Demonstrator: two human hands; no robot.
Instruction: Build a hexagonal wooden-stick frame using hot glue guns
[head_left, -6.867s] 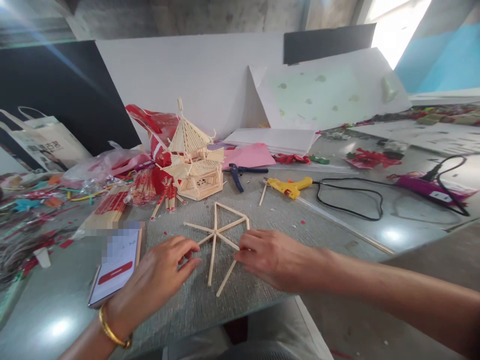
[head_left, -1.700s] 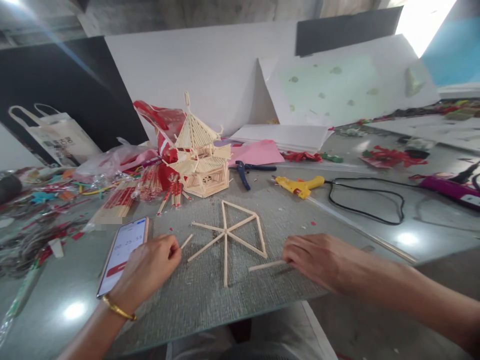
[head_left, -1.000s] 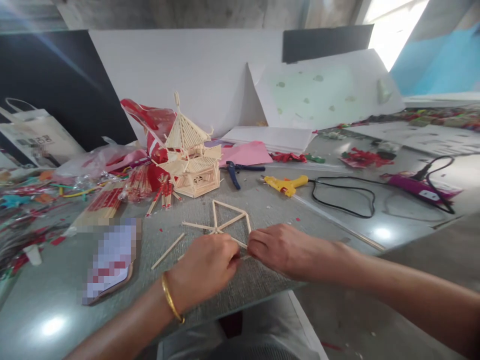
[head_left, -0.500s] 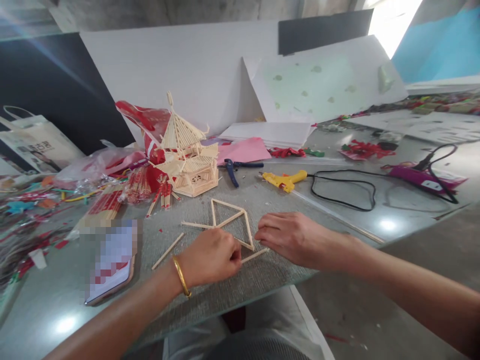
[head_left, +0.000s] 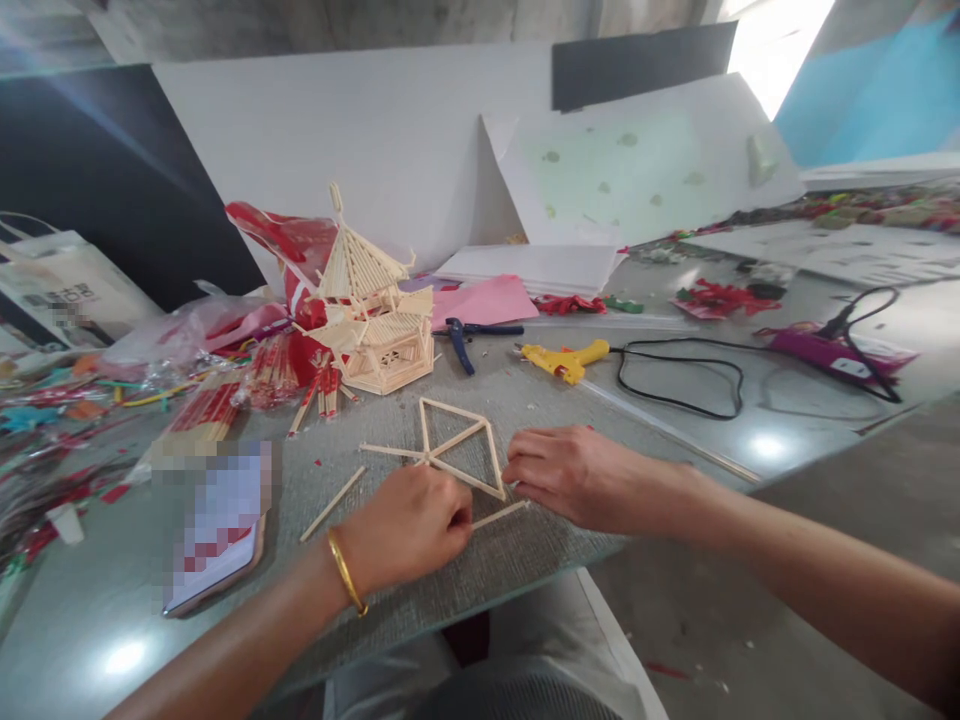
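Note:
A partial wheel-like frame of pale wooden sticks (head_left: pixel 454 441) lies flat on the table, its spokes meeting near my left hand. My left hand (head_left: pixel 416 520), wearing a gold bangle, rests closed just below that joint; its fingertips are turned down and hidden. A loose stick (head_left: pixel 501 515) stretches from beside its fingers towards my right hand. At the frame's lower right corner, my right hand (head_left: pixel 559 475) has its fingers bent and drawn together. Whatever it pinches, if anything, does not show. Another loose stick (head_left: pixel 334 503) lies left of the frame.
Behind the frame stands a pagoda-shaped stick model (head_left: pixel 379 320). Blue pliers (head_left: pixel 463 345) and a yellow glue gun (head_left: pixel 564 360) with a black cord lie further right. A phone (head_left: pixel 221 530) is at the left, near bundled sticks (head_left: pixel 199 410). Pink paper (head_left: pixel 491 300) lies behind.
My left hand has drawn slightly left and down, uncovering more of the frame's lower spoke. My right fingers are a little closer to the frame's corner. The view has shifted slightly.

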